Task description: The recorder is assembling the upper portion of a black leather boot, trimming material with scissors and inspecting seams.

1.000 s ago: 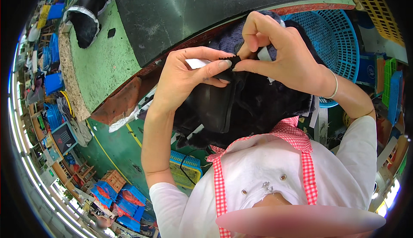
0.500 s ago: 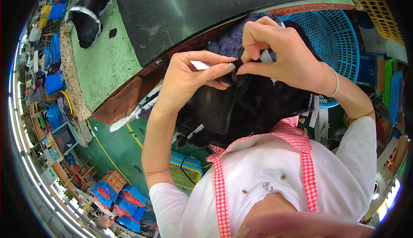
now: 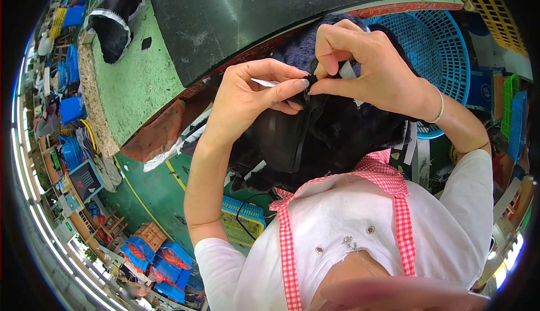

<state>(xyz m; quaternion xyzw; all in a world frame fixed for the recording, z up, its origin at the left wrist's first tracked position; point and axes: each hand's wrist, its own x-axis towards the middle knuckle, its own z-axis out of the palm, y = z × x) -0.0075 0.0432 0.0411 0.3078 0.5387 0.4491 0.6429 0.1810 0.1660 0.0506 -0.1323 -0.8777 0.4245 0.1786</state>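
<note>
The black strip [image 3: 311, 80] is pinched by the left hand [image 3: 247, 91] and right hand [image 3: 371, 66], above the furry black piece [image 3: 340, 136]. Less toothed edge is exposed than a second ago — fingertips [image 3: 300, 85] are drawn closer, work being confined to this spot.

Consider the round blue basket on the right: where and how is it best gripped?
Probably by pinching the right rim of the blue basket, coming from the right: that curved edge shows uncovered, while dark furry material and the right hand overlap its left side in this view.
</note>
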